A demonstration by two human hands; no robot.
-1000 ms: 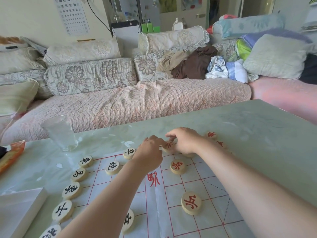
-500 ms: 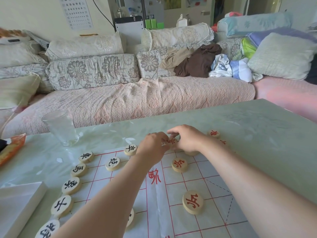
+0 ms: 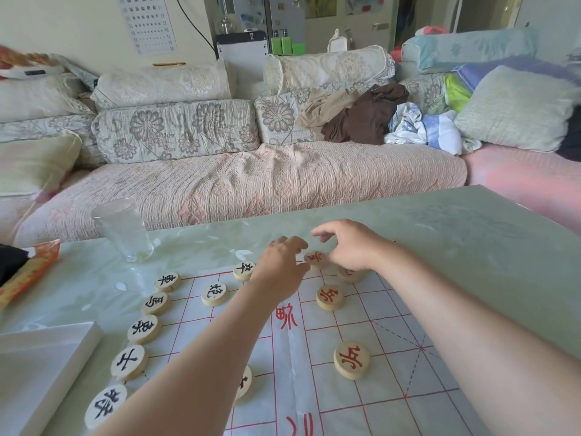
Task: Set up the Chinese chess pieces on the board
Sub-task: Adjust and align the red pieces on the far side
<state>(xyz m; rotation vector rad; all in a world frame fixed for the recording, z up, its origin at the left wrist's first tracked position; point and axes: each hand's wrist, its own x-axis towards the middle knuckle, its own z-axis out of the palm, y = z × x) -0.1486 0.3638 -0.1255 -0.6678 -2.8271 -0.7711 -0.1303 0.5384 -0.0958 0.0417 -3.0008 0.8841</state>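
Observation:
A white paper board (image 3: 388, 377) with red lines lies on the pale green table (image 3: 456, 247). At its far edge a red-lettered piece (image 3: 315, 257) lies flat between my hands. My left hand (image 3: 281, 269) is just left of it, fingers loosely curved, palm hidden. My right hand (image 3: 352, 247) hovers just right of it with fingers spread and lifted, thumb at the piece's edge. Another red piece (image 3: 349, 274) is half hidden under my right hand. Two red pieces (image 3: 329, 298) (image 3: 351, 360) sit nearer. Several black-lettered pieces (image 3: 144, 328) line the left side.
An empty drinking glass (image 3: 122, 229) stands at the far left of the table. A white box (image 3: 41, 369) lies at the near left, an orange snack packet (image 3: 30, 272) at the left edge. A sofa (image 3: 251, 184) with cushions runs behind the table.
My right hand, which covered and pinched the red piece at the far edge, has lifted and spread its fingers, uncovering it. My left hand stayed beside it.

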